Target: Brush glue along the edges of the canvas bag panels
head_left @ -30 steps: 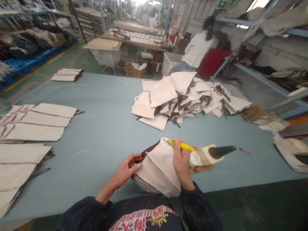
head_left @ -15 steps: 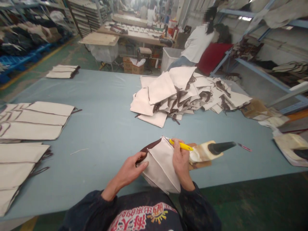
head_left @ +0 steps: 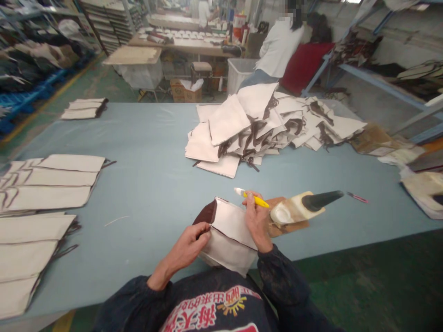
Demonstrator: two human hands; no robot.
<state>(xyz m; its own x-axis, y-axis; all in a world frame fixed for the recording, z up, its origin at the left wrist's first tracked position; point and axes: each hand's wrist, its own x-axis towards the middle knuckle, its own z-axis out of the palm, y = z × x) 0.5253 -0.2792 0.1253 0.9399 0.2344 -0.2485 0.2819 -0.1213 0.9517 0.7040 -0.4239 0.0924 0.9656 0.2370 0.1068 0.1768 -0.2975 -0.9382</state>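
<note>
My left hand [head_left: 189, 242] pinches the edge of a cream fabric pouch [head_left: 232, 230] with dark brown trim, near its brown-lined opening. The pouch stands tilted against the table's front edge, close to my body. In my right hand [head_left: 258, 223] is a yellow-handled brush [head_left: 260, 201], its pale bristles pointing left above the pouch's far corner. The side of that hand is by the pouch's right edge. Just right of it, a cut-open whitish container [head_left: 287, 211] with a dark, tapered neck lies on a brown board [head_left: 294, 228].
A heap of cream pouches [head_left: 228, 121] covers the table's far middle and right. Stacked pouches [head_left: 51, 196] line the left side. A pink-handled tool [head_left: 360, 198] lies beyond the container. A person in white [head_left: 280, 48] sits behind the table.
My right hand has drawn the brush away from the pouch's far corner, so its bristles now show clear of the fabric. The pouch has turned slightly, and the view has shifted.
</note>
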